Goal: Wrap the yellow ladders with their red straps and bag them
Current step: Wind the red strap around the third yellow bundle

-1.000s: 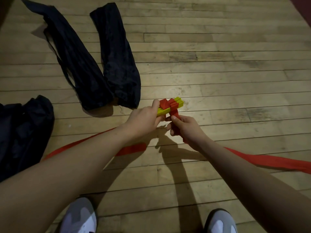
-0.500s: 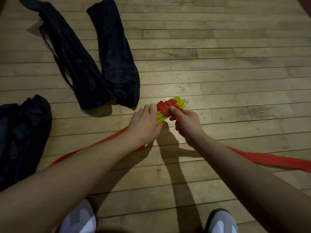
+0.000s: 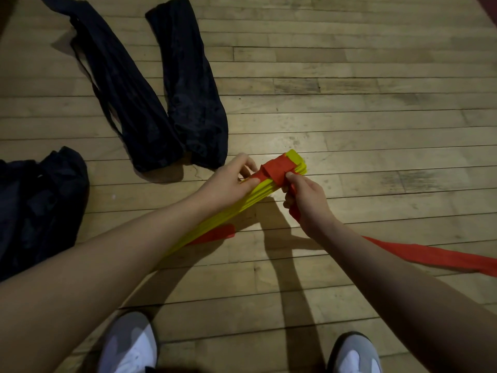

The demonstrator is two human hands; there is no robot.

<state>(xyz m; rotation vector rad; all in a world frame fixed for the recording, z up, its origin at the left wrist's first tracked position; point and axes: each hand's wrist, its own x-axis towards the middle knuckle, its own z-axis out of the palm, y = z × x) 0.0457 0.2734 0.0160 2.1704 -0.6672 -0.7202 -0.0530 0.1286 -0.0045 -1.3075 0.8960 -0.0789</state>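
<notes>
A stack of yellow ladder slats (image 3: pixel 242 203) slants up from under my left forearm to its far end at mid-frame. A red strap (image 3: pixel 274 169) is wound round that far end. My left hand (image 3: pixel 228 184) grips the stack just below the wrap, thumb on the strap's edge. My right hand (image 3: pixel 306 203) pinches the strap beside the wrap, and the strap runs through its palm. The loose tail (image 3: pixel 430 255) trails across the floor to the right edge. Another red piece (image 3: pixel 215 234) shows below the stack.
Two long dark bags (image 3: pixel 139 103) (image 3: pixel 191 87) lie flat on the wooden floor at upper left. A third dark, bunched bag (image 3: pixel 35 205) sits at the left edge. My two white shoes (image 3: pixel 129 345) (image 3: pixel 355 356) are at the bottom.
The bundle has tilted so more of the yellow slats' length shows. My right hand has slipped down beside the wrap with the strap. My left hand has shifted up near the wrap.
</notes>
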